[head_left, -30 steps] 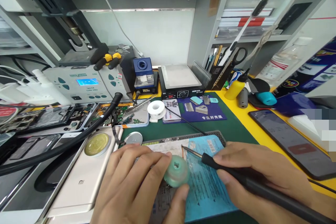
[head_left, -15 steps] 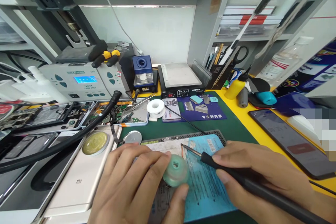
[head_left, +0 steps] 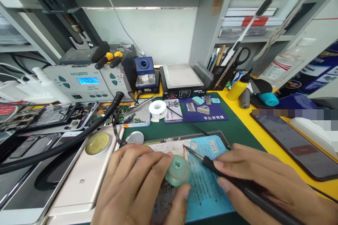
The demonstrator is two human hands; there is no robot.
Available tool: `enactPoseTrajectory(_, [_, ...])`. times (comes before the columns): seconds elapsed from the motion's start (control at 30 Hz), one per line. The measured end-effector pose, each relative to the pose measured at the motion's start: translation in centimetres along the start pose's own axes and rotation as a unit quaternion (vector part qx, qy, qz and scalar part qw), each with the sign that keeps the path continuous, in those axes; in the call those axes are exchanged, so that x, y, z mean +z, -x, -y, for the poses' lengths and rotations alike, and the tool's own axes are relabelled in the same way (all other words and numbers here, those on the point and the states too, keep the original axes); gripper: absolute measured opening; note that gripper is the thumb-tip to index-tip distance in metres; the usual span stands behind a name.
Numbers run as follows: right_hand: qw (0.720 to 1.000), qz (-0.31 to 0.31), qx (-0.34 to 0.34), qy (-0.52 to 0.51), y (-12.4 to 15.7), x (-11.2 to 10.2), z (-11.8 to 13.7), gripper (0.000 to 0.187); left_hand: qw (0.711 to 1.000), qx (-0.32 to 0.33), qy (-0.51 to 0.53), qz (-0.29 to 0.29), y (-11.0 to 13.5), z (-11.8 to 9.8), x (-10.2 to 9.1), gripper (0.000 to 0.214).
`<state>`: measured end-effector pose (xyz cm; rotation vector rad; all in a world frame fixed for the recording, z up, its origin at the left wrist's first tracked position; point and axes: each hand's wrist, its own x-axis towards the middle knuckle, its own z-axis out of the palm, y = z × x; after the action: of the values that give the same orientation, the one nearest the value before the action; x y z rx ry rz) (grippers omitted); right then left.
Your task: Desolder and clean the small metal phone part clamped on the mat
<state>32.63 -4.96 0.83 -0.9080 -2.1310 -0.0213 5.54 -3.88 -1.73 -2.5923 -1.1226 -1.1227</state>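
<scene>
My left hand (head_left: 134, 186) is closed around a translucent green spool (head_left: 178, 175), fingers behind it and thumb at its front. A short copper-coloured strip of braid (head_left: 184, 152) sticks up from the far side of the spool. In my right hand (head_left: 256, 175) is a soldering iron with a black handle (head_left: 248, 188), held like a pen. Its pointed metal tip meets or hovers close to the upper end of the braid; contact cannot be made out. Both hands are over a worn blue-and-white packet (head_left: 208, 190). Whatever lies under the spool is mostly hidden.
A gold phone (head_left: 74, 179) carrying an open tin of yellowish paste (head_left: 97, 143) lies at left, crossed by a black hose (head_left: 87, 132). Behind are a white solder reel (head_left: 157, 108), a hot plate (head_left: 182, 76) and a rework station (head_left: 89, 84). At right lies a dark phone (head_left: 295, 144).
The whole view has shifted slightly. Both hands, the spool and the soldering iron keep nearly the same positions relative to each other.
</scene>
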Motion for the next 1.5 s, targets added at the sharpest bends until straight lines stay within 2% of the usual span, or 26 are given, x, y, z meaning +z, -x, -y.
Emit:
enactPoseTrajectory(0.17, [0.999, -0.004, -0.004, 0.035, 0.4, 0.2, 0.0, 0.021, 1.0, -0.005, -0.01, -0.001, 0.1, -0.1, -0.1, 0.032])
enactPoseTrajectory(0.47, [0.999, -0.001, 0.002, 0.033, 0.1, 0.2, 0.4, 0.023, 0.999, -0.033, -0.021, -0.034, -0.3, -0.6, 0.7, 0.037])
enactPoseTrajectory(0.63, [1.0, 0.011, -0.007, 0.027, 0.0, 0.1, 0.4, 0.027, 0.999, -0.02, -0.016, -0.023, 0.0, -0.3, 0.2, 0.028])
enactPoseTrajectory(1.03, [1.0, -0.008, -0.011, -0.027, -0.3, 0.2, -0.4, 0.031, 1.0, -0.006, 0.007, -0.002, 0.2, -0.1, -0.1, 0.034])
enactPoseTrajectory(1.17, [0.998, -0.037, 0.022, -0.046, -0.5, 0.5, -0.2, 0.032, 1.0, -0.011, 0.012, -0.012, 0.1, -0.2, 0.0, 0.033])
enactPoseTrajectory(1.23, [0.995, -0.044, 0.065, -0.056, -0.3, 0.6, -0.2, 0.03, 1.0, -0.016, 0.014, -0.015, 0.1, -0.5, 0.0, 0.031])
enactPoseTrajectory(1.3, [0.99, -0.035, 0.121, -0.059, 0.0, 0.5, -0.4, 0.027, 0.999, -0.029, 0.017, -0.019, 0.0, -0.7, 0.0, 0.028])
enactPoseTrajectory(1.37, [0.985, -0.002, 0.161, -0.056, 0.4, 0.4, -0.6, 0.024, 0.999, -0.04, 0.019, -0.023, 0.0, -0.9, 0.1, 0.026])
enactPoseTrajectory(1.43, [0.982, 0.01, 0.181, -0.062, 0.9, 0.5, -0.8, 0.022, 0.998, -0.046, 0.021, -0.025, 0.0, -0.9, 0.1, 0.025])
enactPoseTrajectory(1.5, [0.978, -0.009, 0.189, -0.084, 1.3, 0.8, -0.9, 0.024, 0.999, -0.031, 0.016, -0.019, 0.0, -0.7, 0.1, 0.027])
